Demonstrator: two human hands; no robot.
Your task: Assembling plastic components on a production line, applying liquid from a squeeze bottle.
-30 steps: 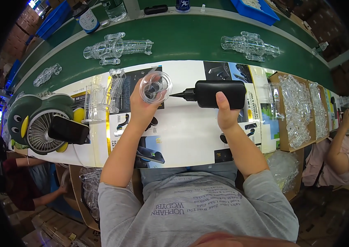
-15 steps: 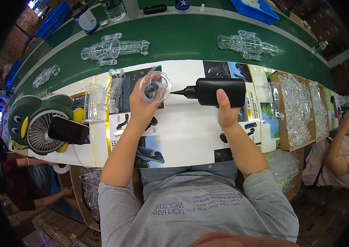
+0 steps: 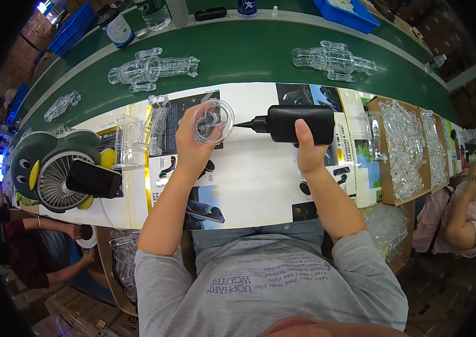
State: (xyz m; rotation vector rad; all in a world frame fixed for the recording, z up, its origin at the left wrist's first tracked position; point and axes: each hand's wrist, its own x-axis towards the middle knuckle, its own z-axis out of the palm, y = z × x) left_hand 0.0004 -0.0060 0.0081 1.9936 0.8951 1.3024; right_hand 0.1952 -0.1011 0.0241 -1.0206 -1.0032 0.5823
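Observation:
My left hand (image 3: 191,147) is closed round a clear plastic cup-like part (image 3: 228,123), its round rim turned up toward me. In my right hand (image 3: 309,150) lies a black squeeze bottle (image 3: 304,124), held level with the thumb across its near side. The bottle's thin black nozzle points left, and its tip is at the right side of the clear part's rim. Whether the tip touches the rim, I cannot tell. Left of my left hand, several clear plastic parts (image 3: 128,140) stand on the printed sheet.
A penguin-shaped fan (image 3: 53,168) with a black phone (image 3: 93,178) against it stands at left. Cardboard trays (image 3: 387,180) of clear parts are at right. Clear figure-shaped assemblies (image 3: 333,60) lie on the green belt (image 3: 249,56). Co-workers sit on both sides.
The clear assemblies on the green belt have shifted slightly left. The clear part in my left hand has tilted a little, and the bottle is slightly higher. Both co-workers' hands have moved.

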